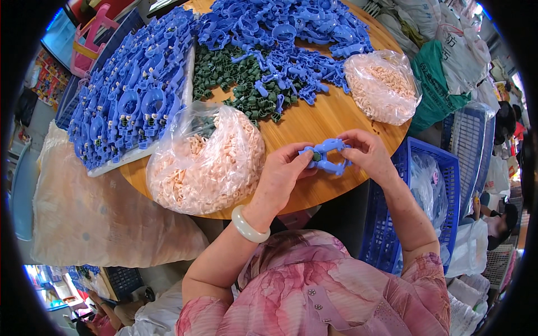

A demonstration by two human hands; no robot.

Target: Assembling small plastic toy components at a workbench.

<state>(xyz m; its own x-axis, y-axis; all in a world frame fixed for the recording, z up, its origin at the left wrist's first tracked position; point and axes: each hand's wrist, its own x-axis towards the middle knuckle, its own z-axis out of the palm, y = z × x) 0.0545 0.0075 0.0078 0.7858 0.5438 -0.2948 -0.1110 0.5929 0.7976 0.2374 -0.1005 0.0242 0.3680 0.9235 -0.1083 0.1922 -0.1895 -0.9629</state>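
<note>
Both hands hold one blue plastic part above the near edge of a round wooden table. My left hand, with a pale bangle on the wrist, pinches its left end, where a small dark green piece sits in the part. My right hand grips the right end. A heap of loose blue parts and a heap of small green pieces lie farther back on the table.
A clear bag of pink pieces lies left of my hands, another bag at the right. Assembled blue parts fill a board on the left. A blue crate stands right of the table. Sacks and bags surround it.
</note>
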